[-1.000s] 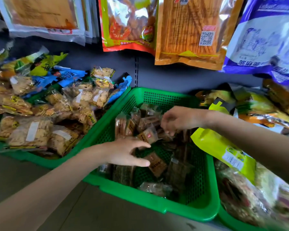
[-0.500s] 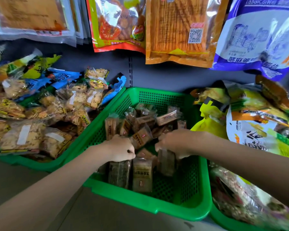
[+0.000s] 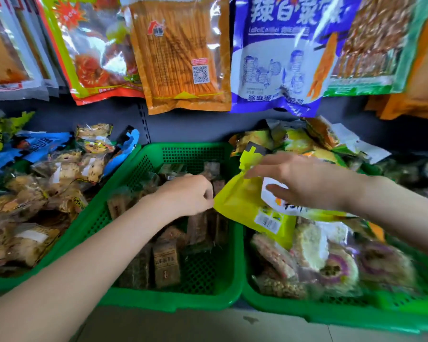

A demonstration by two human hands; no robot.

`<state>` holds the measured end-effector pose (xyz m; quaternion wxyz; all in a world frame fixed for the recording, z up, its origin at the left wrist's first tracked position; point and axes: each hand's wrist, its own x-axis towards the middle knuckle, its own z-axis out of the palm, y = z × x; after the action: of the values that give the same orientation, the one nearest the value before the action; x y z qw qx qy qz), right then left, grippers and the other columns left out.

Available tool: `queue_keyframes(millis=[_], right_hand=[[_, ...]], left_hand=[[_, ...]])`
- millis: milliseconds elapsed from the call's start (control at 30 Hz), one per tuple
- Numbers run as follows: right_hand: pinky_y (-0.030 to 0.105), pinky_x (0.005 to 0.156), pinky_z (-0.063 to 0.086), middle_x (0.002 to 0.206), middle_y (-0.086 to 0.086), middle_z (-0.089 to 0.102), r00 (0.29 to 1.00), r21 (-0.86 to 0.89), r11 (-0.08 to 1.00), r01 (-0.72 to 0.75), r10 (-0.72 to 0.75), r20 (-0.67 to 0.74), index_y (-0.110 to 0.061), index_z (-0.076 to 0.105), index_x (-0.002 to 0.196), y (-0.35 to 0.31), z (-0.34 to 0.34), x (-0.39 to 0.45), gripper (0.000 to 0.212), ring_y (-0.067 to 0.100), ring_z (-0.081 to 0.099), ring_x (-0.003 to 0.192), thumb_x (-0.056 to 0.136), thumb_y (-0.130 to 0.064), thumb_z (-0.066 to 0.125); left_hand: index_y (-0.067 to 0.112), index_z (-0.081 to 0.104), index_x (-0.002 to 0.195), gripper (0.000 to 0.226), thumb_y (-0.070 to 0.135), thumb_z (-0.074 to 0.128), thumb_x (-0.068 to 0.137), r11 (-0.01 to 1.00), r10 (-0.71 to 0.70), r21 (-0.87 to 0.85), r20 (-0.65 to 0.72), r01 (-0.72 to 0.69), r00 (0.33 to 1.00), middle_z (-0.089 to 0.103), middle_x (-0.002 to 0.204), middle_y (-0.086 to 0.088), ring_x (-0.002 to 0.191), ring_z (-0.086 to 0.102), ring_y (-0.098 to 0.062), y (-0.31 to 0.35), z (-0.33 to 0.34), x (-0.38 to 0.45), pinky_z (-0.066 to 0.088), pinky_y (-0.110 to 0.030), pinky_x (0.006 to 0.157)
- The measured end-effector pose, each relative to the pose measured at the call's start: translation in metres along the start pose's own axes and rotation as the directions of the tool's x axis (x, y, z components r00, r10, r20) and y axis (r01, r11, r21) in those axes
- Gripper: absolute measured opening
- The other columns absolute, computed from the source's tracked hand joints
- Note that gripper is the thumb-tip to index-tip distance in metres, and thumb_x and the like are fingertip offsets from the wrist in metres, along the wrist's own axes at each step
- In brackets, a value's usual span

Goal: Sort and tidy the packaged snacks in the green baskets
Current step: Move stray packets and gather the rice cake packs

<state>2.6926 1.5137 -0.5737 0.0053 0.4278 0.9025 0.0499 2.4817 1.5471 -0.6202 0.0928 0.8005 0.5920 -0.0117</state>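
Head view looks down on three green baskets standing side by side on a shelf. On the left, the left basket point(image 3: 67, 245) is heaped with clear packets of pale biscuits point(image 3: 30, 240), and some blue packets point(image 3: 37, 146) lie at its back. Next to it, touching rim to rim, stands the middle basket point(image 3: 183, 302). It holds small brown packets point(image 3: 166, 265); some of them stand upright near the front wall, others lie further back. The left hand point(image 3: 185, 196) reaches into this basket, over the packets at its back. Its fingers are curled in, but they hide their own tips, so I cannot tell if they hold a packet or only touch it. Just to the right, a yellow bag point(image 3: 252, 208) lies tilted over the rim between the middle basket and the right basket point(image 3: 331, 314). The right hand point(image 3: 304, 181) is above this bag with fingers spread and nearly straight. The fingertips are near a white bag point(image 3: 272, 191) that lies on the yellow one; whether they touch it is not clear. Below, the right basket is full of clear packets with round cakes point(image 3: 331, 262) inside, and more yellow and orange packets are piled at its back. Above all baskets, large bags hang on the wall: a red and green bag point(image 3: 97, 50), an orange bag point(image 3: 183, 53) and a purple bag point(image 3: 282, 53).
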Motion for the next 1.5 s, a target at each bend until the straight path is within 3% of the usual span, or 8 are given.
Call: queue_keyframes(millis=[233,367,500,600,800,967,1300,1500], right_hand=[[0.029,0.087,0.04,0.114,0.005,0.065,0.905,0.106,0.9,-0.422,0.412,0.109,-0.02,0.048,0.131,0.114,-0.031,-0.117,0.041,0.026,0.06,0.103,0.091,-0.017,0.053],[0.026,0.092,0.036,0.13,0.005,0.056,0.777,-0.044,0.814,-0.579,0.567,0.275,-0.018,0.046,0.134,0.163,-0.021,-0.184,0.043,0.024,0.053,0.116,0.091,-0.012,0.049],[0.021,0.074,0.043,0.116,0.002,0.059,0.668,0.085,0.719,-0.69,0.586,0.458,-0.012,0.051,0.128,0.196,0.016,-0.231,0.036,0.022,0.057,0.103,0.092,-0.015,0.053],[0.033,0.094,0.049,0.131,0.002,0.052,0.612,0.186,0.645,-0.741,0.536,0.581,-0.019,0.043,0.134,0.204,0.041,-0.251,0.049,0.023,0.056,0.112,0.09,-0.035,0.057],[0.034,0.086,0.054,0.124,0.008,0.059,0.225,-0.178,0.634,-0.753,0.501,0.836,-0.012,0.053,0.126,0.221,0.071,-0.278,0.069,0.025,0.061,0.106,0.075,-0.058,0.065],[0.03,0.093,0.042,0.133,0.008,0.05,0.512,-0.06,0.696,-0.715,0.58,0.634,-0.01,0.029,0.139,0.204,0.113,-0.287,0.081,0.026,0.047,0.122,0.076,-0.035,0.074],[0.028,0.076,0.052,0.12,-0.012,0.06,0.641,0.105,0.734,-0.67,0.501,0.581,-0.036,0.058,0.121,0.217,0.12,-0.318,0.056,0.014,0.059,0.103,0.072,-0.016,0.078],[0.016,0.06,0.038,0.088,-0.01,0.054,0.758,0.415,0.646,-0.64,0.62,0.203,-0.03,0.058,0.099,0.223,0.051,-0.288,0.034,0.001,0.046,0.072,0.072,-0.022,0.078]], left_hand=[[0.03,0.065,0.09,0.013,0.027,0.053,0.086,0.976,0.201,-0.039,-0.213,-0.214,0.956,0.064,0.111,-0.004,0.106,0.057,-0.029,0.163,-0.026,0.035,0.046,-0.034,0.083],[0.026,0.067,0.096,0.017,0.026,0.055,0.085,0.922,0.366,-0.069,-0.176,-0.382,0.914,0.065,0.11,-0.005,0.107,0.058,-0.027,0.253,-0.008,0.05,0.048,-0.038,0.09],[0.027,0.066,0.101,0.019,0.026,0.052,0.088,0.905,0.412,-0.084,-0.068,-0.417,0.909,0.062,0.113,-0.003,0.107,0.057,-0.027,0.313,0.021,0.061,0.047,-0.032,0.085],[0.027,0.064,0.105,0.02,0.028,0.051,0.09,0.89,0.444,-0.131,0.026,-0.437,0.896,0.06,0.114,-0.002,0.105,0.056,-0.024,0.341,0.035,0.069,0.044,-0.031,0.082],[0.027,0.061,0.11,0.022,0.032,0.052,0.091,0.854,0.518,-0.197,0.226,-0.482,0.825,0.061,0.115,0.003,0.099,0.057,-0.019,0.374,0.065,0.083,0.048,-0.037,0.087],[0.027,0.06,0.113,0.024,0.033,0.049,0.092,0.844,0.533,-0.073,0.225,-0.531,0.816,0.059,0.107,0.007,0.1,0.055,-0.019,0.387,0.079,0.083,0.041,-0.034,0.088],[0.026,0.057,0.119,0.028,0.03,0.055,0.091,0.808,0.587,-0.211,0.22,-0.55,0.779,0.06,0.117,0.006,0.103,0.059,-0.012,0.392,0.085,0.085,0.05,-0.035,0.091],[0.028,0.034,0.14,0.071,0.046,0.066,0.08,0.715,0.599,-0.561,0.186,-0.417,0.779,0.042,0.131,0.015,0.124,0.041,-0.007,0.384,0.062,0.079,0.031,-0.024,0.103]])
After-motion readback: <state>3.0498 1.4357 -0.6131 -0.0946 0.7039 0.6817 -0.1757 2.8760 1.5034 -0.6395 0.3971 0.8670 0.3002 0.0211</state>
